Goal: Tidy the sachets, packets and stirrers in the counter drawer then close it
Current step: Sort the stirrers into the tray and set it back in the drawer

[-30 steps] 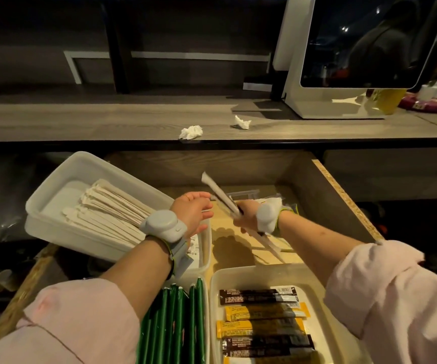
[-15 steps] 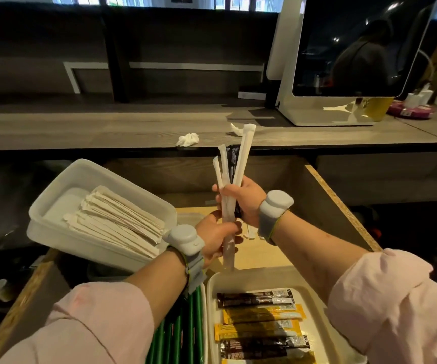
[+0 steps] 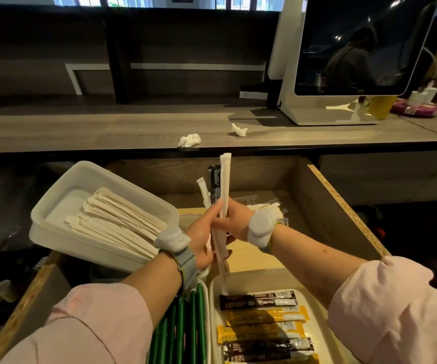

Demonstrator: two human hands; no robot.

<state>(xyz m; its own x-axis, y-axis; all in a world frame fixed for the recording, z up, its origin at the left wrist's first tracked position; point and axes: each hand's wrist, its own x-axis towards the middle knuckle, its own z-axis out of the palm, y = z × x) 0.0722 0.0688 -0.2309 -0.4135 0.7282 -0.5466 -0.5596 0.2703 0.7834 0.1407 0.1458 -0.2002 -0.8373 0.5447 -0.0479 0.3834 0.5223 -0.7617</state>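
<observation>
Over the open wooden drawer [image 3: 343,206], my right hand [image 3: 238,222] grips an upright bundle of white paper-wrapped stirrers [image 3: 224,185] together with a black sachet [image 3: 214,179]. My left hand [image 3: 202,237] closes around the lower part of the same bundle. A white tray [image 3: 62,203] of wrapped wooden stirrers sits tilted on the drawer's left side. Near the front, a white tray [image 3: 241,278] holds black and yellow sachets [image 3: 262,324], and green sticks [image 3: 185,329] lie in a tray beside it. More white wrappers [image 3: 264,206] lie at the drawer's back.
The grey counter [image 3: 107,130] runs above the drawer, with two crumpled tissues [image 3: 189,140] near its edge. A white screen terminal [image 3: 343,61] stands at the back right, with a yellow cup [image 3: 381,107] beside it.
My right hand lifted the white stirrers and black sachet out of the drawer and stood them upright. My left hand came across and took hold of the bundle's lower part.
</observation>
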